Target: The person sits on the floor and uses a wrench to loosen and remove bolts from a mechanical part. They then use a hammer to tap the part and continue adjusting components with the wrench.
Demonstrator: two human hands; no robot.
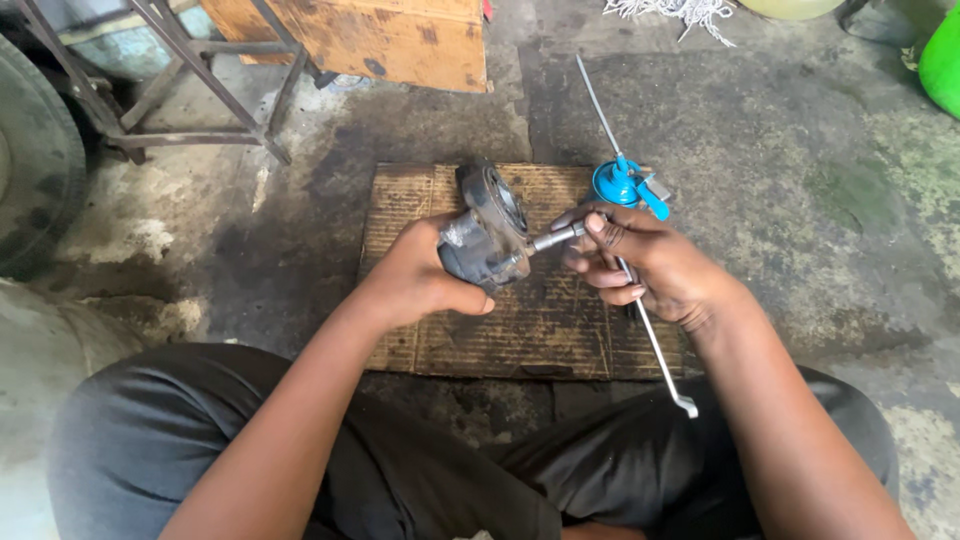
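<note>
- Concrete floor (760, 130), stained dark and greasy, patchy grey-green on the right.
- Tyre (35, 160) at far left edge, only partly in view.
- Person sits on the floor, dark trousers (420, 480) filling the bottom of the view, both forearms reaching forward.
- Metal stand (160, 90) with angled legs, upper left, on the floor.
- Wooden box (390, 40), worn and blotchy, top centre, just right of the stand.
- Wooden board (540, 320), ridged and grimy, flat on the floor in front of the knees; both hands are above it.
- Green container (942, 60), cut off at the upper right edge.
- White frayed rope (680, 12) at top, mostly out of view.
- Left hand (420, 280) closed around the dark metal part (485, 235), gripping its lower body from the left, thumb underneath. Part held above the board's middle, round face tilted up and away.
- Right hand (650, 265) closed on a thin metal wrench (655, 345); fingertips pinch its socket end (558, 236) right against the part's side, the bent handle running down past the palm toward the right knee.
- Blue oil can (625, 182) with long thin spout pointing up and away, on the board's far right corner, just behind the right hand.
</note>
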